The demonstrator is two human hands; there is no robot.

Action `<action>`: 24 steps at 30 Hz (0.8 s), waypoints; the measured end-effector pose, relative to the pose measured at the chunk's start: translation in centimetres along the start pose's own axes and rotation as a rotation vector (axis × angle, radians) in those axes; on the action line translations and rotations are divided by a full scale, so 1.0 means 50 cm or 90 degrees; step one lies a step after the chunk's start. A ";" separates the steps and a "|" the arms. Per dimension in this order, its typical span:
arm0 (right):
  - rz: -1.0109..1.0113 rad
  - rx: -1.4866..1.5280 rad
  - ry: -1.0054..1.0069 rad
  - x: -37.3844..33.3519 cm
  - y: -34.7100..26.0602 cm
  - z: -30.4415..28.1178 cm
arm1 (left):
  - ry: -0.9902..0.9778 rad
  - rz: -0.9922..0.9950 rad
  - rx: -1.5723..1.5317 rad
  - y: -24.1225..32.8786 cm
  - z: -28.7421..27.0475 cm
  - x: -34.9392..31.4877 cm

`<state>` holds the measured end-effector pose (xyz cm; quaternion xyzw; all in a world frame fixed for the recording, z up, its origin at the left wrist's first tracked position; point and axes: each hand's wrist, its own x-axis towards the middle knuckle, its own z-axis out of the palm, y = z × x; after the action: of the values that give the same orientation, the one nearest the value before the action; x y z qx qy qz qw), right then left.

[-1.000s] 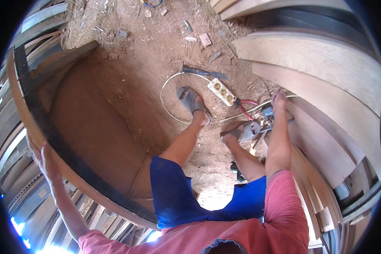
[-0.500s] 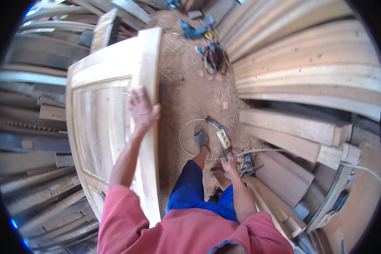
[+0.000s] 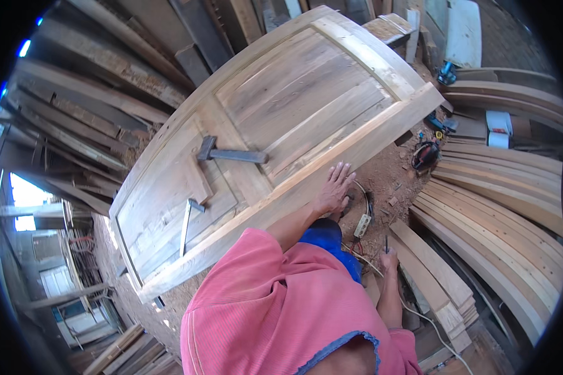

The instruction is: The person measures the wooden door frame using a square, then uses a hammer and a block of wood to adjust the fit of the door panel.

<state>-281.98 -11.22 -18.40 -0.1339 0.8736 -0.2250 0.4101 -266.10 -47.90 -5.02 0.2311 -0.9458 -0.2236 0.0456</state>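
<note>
A big pale wooden door panel [image 3: 306, 106] lies flat in front of me, on a slant. My left hand [image 3: 334, 189] rests flat on its near edge, fingers spread, gripping nothing. On the panel lie a dark hammer [image 3: 230, 154] and a second long-handled tool [image 3: 186, 226]. My right hand [image 3: 388, 259] hangs low by my side, closed around a thin dark stick-like tool [image 3: 385, 241] that points upward. My pink shirt and blue shorts fill the lower middle of the view.
A white power strip [image 3: 363, 225] and cables lie on the dirt by my feet. Curved wooden planks [image 3: 500, 219] are stacked at the right, rough lumber [image 3: 75, 125] at the left. A dark power tool [image 3: 426, 155] sits on the ground beyond the door's corner.
The view has swung up and left. The door, upright and held at its edge half a second ago, now lies broad and flat, with my left hand on its near edge.
</note>
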 end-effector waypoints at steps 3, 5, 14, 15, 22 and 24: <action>-0.039 -0.119 -0.036 -0.012 0.091 0.025 | -0.005 -0.037 0.021 -0.007 -0.022 -0.141; -0.003 -0.049 -0.033 -0.007 0.157 0.045 | -0.014 -0.038 0.040 -0.001 -0.031 -0.194; -0.058 0.113 -0.137 -0.102 0.084 0.071 | 0.400 -0.706 -0.150 -0.137 -0.184 -0.434; -0.050 0.167 -0.205 -0.120 0.033 0.119 | 0.358 -0.826 0.161 -0.286 -0.196 -0.607; -0.013 0.004 -0.114 -0.049 0.166 0.011 | 0.471 -0.889 -0.347 -0.571 -0.264 -0.872; 0.013 -0.023 -0.122 -0.043 0.117 -0.009 | 0.498 -0.834 -0.555 -0.623 -0.257 -0.879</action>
<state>-281.29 -5.16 -19.66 -0.1531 0.8355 -0.1913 0.4918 -211.60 -57.67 -6.57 0.7495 -0.3698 -0.4508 0.3134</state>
